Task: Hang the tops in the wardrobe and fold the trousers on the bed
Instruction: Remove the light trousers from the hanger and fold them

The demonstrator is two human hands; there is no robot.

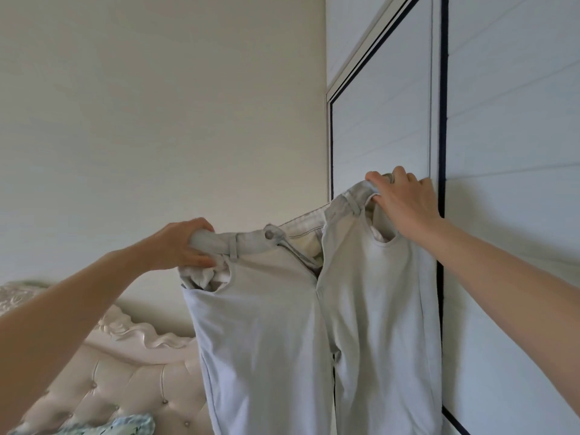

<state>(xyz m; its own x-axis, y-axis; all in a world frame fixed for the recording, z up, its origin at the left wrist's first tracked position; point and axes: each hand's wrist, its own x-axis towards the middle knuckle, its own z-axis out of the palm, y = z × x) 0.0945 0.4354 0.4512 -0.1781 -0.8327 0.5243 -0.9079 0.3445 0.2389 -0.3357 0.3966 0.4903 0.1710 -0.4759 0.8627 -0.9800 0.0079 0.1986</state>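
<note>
While held aloft, trousers (282,324) hang, waistband gripped by left hand (183,246), right hand (401,202).

Soft dim daylight, wide-angle edge distortion.

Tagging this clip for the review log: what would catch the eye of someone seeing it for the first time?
A pair of pale trousers held up in mid-air fills the centre, fly open and legs hanging down. The left hand and the right hand each grip an end of the waistband, the right one higher. Behind on the right stands a white wardrobe door with dark trim, and a tufted headboard shows at lower left.
</note>
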